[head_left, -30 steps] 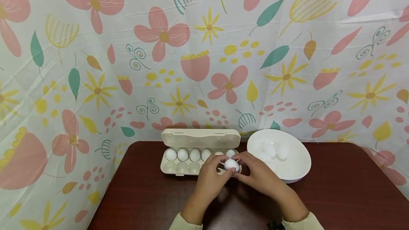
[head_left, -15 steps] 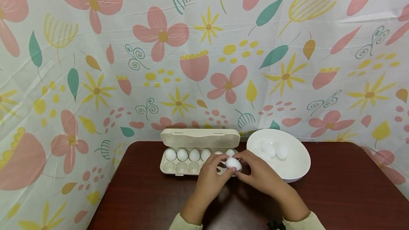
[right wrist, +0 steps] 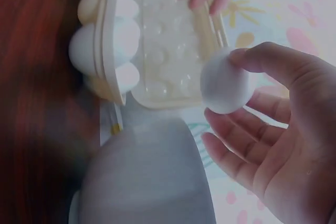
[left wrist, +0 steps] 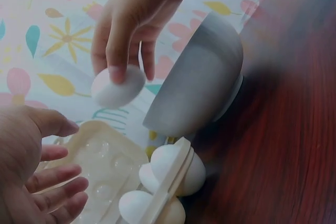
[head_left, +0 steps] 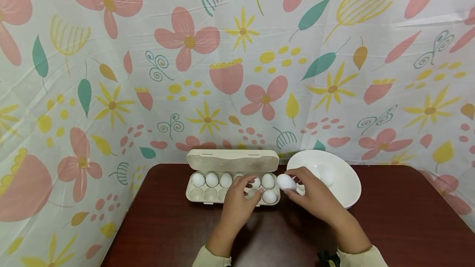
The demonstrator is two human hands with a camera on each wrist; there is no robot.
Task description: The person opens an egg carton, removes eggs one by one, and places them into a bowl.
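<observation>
In the head view my right hand [head_left: 317, 197] holds a white egg [head_left: 286, 182] in the air between the egg carton [head_left: 233, 162] and the white bowl [head_left: 346, 190]. Thumb and fingertips pinch this egg [right wrist: 223, 85], as the right wrist view shows. My left hand [head_left: 239, 203] hovers over the carton's front side, its fingers spread and holding nothing. The carton lies open with its lid raised at the back. White eggs [head_left: 212, 180] fill its back row, and one egg [head_left: 269, 196] sits in the front right cup. My left hand hides some of the cups.
At least one more egg [head_left: 327, 175] lies in the bowl, partly behind my right hand. The dark red wooden table [head_left: 167, 234] reaches back to a flower-printed cloth [head_left: 237, 73] hanging behind and at the left.
Both hands were together around an egg over the carton's right end. They have parted: the right hand has carried the egg right, the left has drawn slightly left. The front right egg now shows.
</observation>
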